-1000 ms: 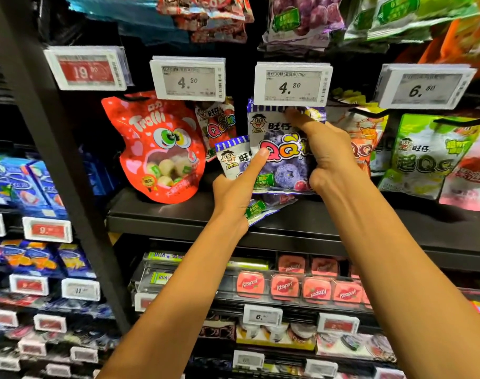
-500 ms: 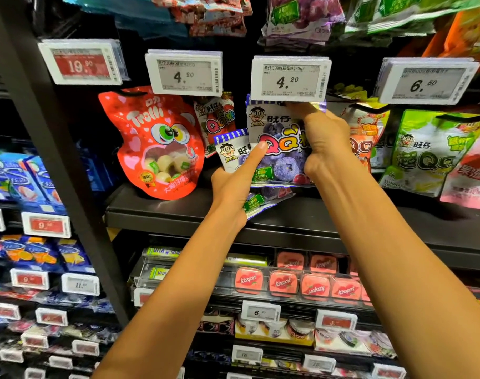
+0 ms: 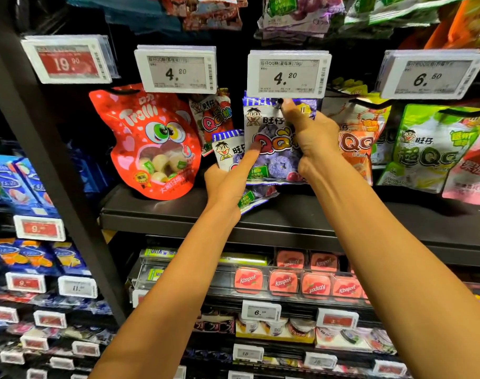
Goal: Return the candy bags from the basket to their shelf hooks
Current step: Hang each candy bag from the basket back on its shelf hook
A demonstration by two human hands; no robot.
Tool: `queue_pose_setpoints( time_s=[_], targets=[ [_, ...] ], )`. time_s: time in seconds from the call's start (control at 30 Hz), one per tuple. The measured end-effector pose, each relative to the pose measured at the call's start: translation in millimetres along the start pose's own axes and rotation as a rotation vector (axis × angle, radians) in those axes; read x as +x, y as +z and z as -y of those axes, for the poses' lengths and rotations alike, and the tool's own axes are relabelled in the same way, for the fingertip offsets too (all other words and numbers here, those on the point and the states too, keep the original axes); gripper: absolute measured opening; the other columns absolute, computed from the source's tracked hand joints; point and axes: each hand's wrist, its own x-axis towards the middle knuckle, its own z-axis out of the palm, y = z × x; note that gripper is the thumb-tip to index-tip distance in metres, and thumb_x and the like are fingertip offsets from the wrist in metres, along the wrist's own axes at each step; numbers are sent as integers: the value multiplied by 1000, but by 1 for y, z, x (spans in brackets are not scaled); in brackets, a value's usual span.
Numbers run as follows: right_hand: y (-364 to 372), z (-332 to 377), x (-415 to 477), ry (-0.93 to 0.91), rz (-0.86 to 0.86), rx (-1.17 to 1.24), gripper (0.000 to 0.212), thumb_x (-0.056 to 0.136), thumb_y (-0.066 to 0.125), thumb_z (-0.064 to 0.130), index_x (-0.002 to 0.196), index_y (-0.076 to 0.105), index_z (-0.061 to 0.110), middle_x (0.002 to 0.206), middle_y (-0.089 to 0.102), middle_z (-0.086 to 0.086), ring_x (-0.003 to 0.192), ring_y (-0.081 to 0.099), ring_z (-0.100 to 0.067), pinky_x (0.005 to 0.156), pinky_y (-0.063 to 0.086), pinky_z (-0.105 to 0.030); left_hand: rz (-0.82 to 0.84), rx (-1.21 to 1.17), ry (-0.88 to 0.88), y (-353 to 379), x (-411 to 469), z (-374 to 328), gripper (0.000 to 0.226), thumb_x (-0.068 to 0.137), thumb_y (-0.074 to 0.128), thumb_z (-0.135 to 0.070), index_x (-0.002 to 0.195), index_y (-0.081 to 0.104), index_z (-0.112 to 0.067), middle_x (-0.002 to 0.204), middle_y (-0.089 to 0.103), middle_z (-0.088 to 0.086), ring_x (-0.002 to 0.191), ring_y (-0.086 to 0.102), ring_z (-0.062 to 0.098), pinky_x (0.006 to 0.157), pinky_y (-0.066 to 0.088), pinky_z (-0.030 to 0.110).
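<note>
Hook tip [image 3: 280,101] newly visible by right hand [image 3: 312,138], "QQ" bag [image 3: 271,165] under "4.20" tag [image 3: 288,73]

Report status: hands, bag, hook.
Right hand pinches blueberry bag top at hook tip. Left hand grips second bag, forefinger on the first. Price tag close above hook.

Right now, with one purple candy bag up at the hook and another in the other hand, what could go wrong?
1. The right hand pinches the top of the purple bag at the hook tip; if the hole misses, the bag may drop onto the shelf.
2. The left hand grips a second purple bag while its index finger touches the first; that grip looks loose and could slip.
</note>
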Motion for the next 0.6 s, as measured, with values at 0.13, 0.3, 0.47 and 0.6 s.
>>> queue_pose_setpoints(
  time_s=[0.13,0.3,0.47,0.6],
  targets=[
    [0,-10,9,-107,-4,-95,19,88,71,13,71,62,9,77,62,-16,72,58,-22,69,57,-40,-89,-2,104,-12,1,-1,12,81,78,-22,91,71,-20,98,76,3,95,72,20,86,58,39],
    [-6,-17,14,-315,-1,-304,20,90,68,18,71,61,16,66,59,3,64,54,-7,61,47,-24,-133,108,251,-35,0,-11,8,84,75,-19,85,69,-24,90,74,-7,88,72,11,82,57,30],
    [-17,-24,-10,-434,-157,-462,41,82,77,33,111,56,12,106,62,-5,91,60,-9,84,49,-25,-26,137,232,-40,-10,-15,8,82,77,-16,86,71,-20,82,74,-13,73,72,1,63,56,17],
    [-17,-20,-33,-314,91,-411,36,84,74,30,113,64,10,104,69,-1,92,65,-7,82,52,-23,92,89,138,-24,-18,-21,16,81,77,-15,97,73,-14,89,78,-2,80,74,11,67,58,23]
  ],
)
